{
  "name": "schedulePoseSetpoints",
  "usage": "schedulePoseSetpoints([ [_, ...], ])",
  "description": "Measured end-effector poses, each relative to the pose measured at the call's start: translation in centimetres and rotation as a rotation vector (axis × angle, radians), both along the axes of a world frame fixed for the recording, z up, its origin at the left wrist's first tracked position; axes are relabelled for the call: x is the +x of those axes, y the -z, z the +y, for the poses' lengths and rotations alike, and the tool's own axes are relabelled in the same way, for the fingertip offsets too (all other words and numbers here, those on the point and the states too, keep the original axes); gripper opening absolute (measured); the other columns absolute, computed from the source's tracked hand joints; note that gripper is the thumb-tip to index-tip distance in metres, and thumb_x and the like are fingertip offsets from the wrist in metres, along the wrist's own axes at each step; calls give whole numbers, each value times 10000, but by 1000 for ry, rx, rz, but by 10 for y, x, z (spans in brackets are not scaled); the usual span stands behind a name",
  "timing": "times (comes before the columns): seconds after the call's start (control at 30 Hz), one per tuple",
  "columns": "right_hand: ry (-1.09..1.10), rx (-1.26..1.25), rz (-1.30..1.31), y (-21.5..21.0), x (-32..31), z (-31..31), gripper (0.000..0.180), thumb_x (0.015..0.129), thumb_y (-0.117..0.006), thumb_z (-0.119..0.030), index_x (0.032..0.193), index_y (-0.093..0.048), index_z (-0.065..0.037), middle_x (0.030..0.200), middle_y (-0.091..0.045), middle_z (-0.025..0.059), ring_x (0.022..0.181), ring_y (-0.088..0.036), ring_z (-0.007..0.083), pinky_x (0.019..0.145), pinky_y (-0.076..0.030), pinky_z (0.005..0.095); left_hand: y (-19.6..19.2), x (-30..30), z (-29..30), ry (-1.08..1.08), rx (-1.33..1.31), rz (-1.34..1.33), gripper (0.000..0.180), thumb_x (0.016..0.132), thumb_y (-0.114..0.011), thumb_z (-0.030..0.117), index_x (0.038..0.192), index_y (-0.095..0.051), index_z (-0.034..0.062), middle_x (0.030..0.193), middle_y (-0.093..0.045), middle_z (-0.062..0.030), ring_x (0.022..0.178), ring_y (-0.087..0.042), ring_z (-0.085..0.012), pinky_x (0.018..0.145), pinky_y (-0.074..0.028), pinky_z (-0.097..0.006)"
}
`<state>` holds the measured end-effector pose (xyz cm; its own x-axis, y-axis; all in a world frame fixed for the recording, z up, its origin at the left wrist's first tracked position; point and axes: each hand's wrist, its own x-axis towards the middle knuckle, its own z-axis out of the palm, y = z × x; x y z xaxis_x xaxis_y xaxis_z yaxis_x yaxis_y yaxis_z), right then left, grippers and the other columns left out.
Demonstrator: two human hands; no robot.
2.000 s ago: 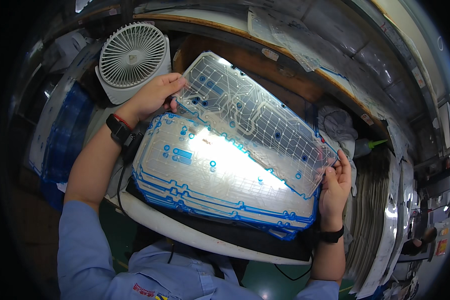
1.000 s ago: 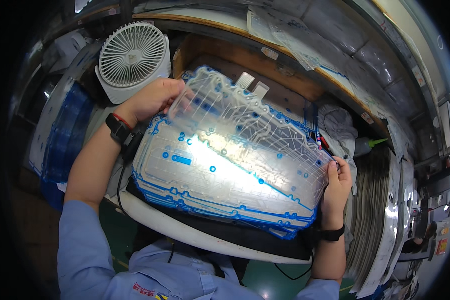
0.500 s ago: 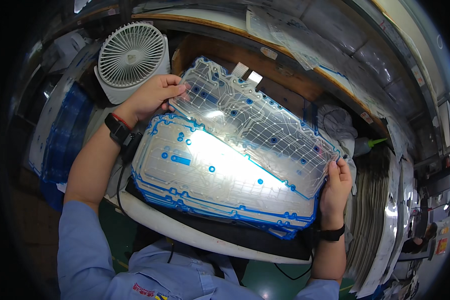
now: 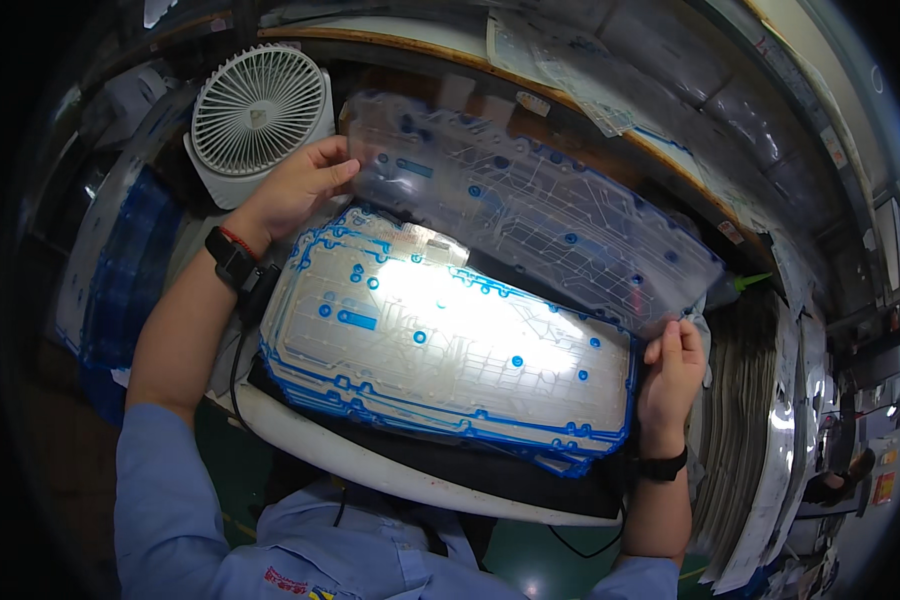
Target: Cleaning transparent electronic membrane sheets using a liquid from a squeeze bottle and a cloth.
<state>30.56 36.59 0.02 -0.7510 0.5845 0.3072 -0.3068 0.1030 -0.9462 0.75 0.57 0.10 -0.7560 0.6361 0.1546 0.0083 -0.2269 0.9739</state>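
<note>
A clear plastic keyboard membrane sheet [image 4: 540,210] with fine printed traces and blue rings is held up and tilted between my hands. My left hand [image 4: 305,185] pinches its left end between thumb and fingers. At the lower right corner, my right hand [image 4: 673,365] has the sheet between thumb and fingertips. Beneath and nearer to me lies a stack of similar membrane sheets [image 4: 450,370] with blue edges, its top one glaring with reflected light. The raised sheet hangs apart from most of the stack, over its far side. Two pale tabs stick up from the sheet's far edge.
A white desk fan [image 4: 260,115] stands at the far left. Left of it are blue-edged stacked sheets [image 4: 135,270]. On the right rises a tall pile of sheets [image 4: 745,430], near a bottle with a green nozzle [image 4: 753,281]. A wooden-edged shelf [image 4: 390,50] runs along the back.
The held sheet has lifted and moved away from me, tilting up and uncovering more of the stack's far side. Both hands keep their grip; the left has shifted slightly up and left.
</note>
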Motion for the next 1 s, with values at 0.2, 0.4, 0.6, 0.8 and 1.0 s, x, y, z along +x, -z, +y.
schedulePoseSetpoints([
  [0.2,16,-62,22,-5,-4,-8,187,964,-510,-91,1102,-565,24,930,-664,113,748,-591,94,690,-466,217,-5,0,-1,-2,-35,-13,255,938,-562,115,1178,-569,30,1107,-628,-57,962,-617,-120,827,-508,-249],
  [0.4,-7,-28,-63,-10,-2,-12,447,933,-480,10,1366,-370,16,1067,-596,84,822,-599,104,690,-506,212,-12,6,0,-21,-52,-11,253,970,-504,151,1169,-576,12,943,-631,-19,835,-584,-75,749,-479,-216],
  [0.6,-15,-64,-50,-7,-2,-10,436,927,-480,13,1350,-379,0,1078,-562,65,826,-594,94,670,-515,218,-5,3,-1,81,-215,-33,271,1018,-416,247,1055,-565,23,801,-558,31,654,-488,-38,627,-418,-179],
  [0.8,-68,-108,-2,-9,-1,-12,423,933,-478,3,1345,-380,7,1080,-561,72,848,-585,96,692,-516,230,-9,6,-1,134,-156,-63,275,1022,-413,273,1021,-559,40,690,-522,44,559,-466,-16,551,-405,-153],
  [1.0,-55,-51,4,-2,-1,-1,402,948,-479,-24,1342,-410,14,1133,-550,88,951,-554,117,845,-453,235,-11,-1,-8,-14,-51,-103,333,1019,-408,302,1151,-525,19,783,-593,-17,654,-541,-45,596,-438,-168],
])
